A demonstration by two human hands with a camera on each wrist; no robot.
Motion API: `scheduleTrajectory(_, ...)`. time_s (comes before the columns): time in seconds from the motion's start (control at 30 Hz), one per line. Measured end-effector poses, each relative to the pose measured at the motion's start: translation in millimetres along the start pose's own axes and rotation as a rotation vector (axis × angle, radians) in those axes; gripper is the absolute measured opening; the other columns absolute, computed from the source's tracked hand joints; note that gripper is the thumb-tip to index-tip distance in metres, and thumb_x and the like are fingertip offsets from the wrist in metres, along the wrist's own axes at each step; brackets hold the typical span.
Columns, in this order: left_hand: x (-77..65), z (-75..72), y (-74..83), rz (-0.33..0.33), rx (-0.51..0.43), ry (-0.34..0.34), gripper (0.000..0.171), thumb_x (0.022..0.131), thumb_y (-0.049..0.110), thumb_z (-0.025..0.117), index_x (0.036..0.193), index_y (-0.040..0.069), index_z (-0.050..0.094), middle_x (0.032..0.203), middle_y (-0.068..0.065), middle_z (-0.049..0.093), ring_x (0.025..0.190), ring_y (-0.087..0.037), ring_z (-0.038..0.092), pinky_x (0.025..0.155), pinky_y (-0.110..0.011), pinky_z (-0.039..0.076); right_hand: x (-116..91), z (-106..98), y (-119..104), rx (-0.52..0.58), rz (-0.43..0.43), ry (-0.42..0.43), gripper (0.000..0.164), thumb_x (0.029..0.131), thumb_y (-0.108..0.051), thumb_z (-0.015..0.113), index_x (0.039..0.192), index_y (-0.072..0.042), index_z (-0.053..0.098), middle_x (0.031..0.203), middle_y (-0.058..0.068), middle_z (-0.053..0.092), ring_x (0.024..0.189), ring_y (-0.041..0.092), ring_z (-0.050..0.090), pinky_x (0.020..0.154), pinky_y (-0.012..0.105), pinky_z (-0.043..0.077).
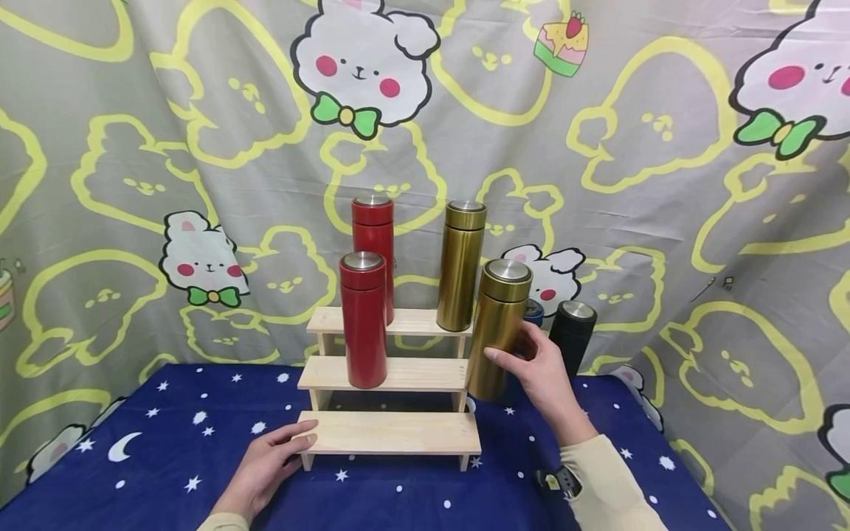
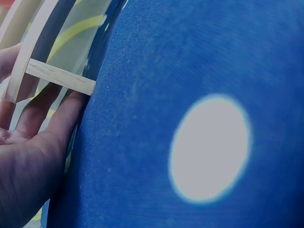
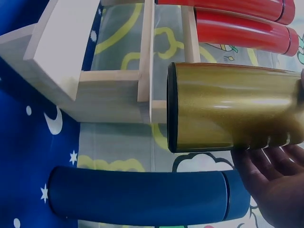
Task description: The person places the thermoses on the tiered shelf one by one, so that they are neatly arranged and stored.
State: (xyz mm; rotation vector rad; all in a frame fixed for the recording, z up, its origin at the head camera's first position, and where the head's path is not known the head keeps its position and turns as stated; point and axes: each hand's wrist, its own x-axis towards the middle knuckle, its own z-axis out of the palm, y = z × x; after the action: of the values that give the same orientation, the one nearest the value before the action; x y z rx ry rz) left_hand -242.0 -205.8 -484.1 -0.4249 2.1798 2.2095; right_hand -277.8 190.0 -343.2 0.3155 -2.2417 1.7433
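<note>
My right hand (image 1: 543, 376) grips a gold thermos bottle (image 1: 499, 317) with a silver-topped lid, thumb on its near side. The bottle is upright, slightly tilted, at the right end of the middle step of a three-tier wooden stand (image 1: 392, 431). In the right wrist view, the dark base of the gold thermos (image 3: 228, 104) shows beside the stand's side. My left hand (image 1: 265, 461) holds the left end of the lowest step; in the left wrist view its fingers (image 2: 64, 114) reach under the plank. A red thermos (image 1: 364, 332) stands on the middle step.
Another red thermos (image 1: 373, 228) and a second gold one (image 1: 460, 276) stand on the top step. Right of the stand are a black thermos (image 1: 572, 335) and a blue one (image 1: 533, 313), mostly hidden. A patterned curtain (image 1: 265, 147) hangs behind the blue starry tablecloth (image 1: 219, 413).
</note>
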Motion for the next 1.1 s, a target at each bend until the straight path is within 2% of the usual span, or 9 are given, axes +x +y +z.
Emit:
scheduleTrajectory(0.5,-0.6,-0.4,1.3,-0.005,-0.001,-0.004,0.040,0.086,0.015,0.078,0.121,-0.001,0.069,0.140,-0.024,0.047,0.105,-0.019,0.059,0.095,-0.048,0.049,14,11,-12,0.009,-0.024,-0.042,0.066,0.084,-0.020,0.080,0.140,-0.005,0.049,0.128,0.016,0.058,0.116,0.028,0.055,0.097,0.043,0.046)
scheduleTrajectory(0.83,-0.2,-0.4,0.8,-0.011,-0.004,-0.006,0.039,0.086,0.015,0.078,0.120,-0.001,0.069,0.141,-0.025,0.046,0.105,-0.019,0.059,0.094,-0.048,0.049,20,21,-10,0.023,-0.027,-0.065,0.065,0.084,-0.019,0.080,0.139,-0.004,0.049,0.127,0.016,0.058,0.116,0.028,0.054,0.098,0.044,0.045)
scheduleTrajectory(1.1,-0.1,-0.5,0.5,-0.007,0.006,-0.007,0.039,0.086,0.015,0.077,0.120,-0.002,0.069,0.141,-0.025,0.046,0.105,-0.019,0.058,0.095,-0.049,0.049,26,26,-9,-0.007,-0.024,-0.094,0.065,0.084,-0.022,0.080,0.140,-0.008,0.050,0.128,0.014,0.058,0.117,0.029,0.053,0.098,0.049,0.045)
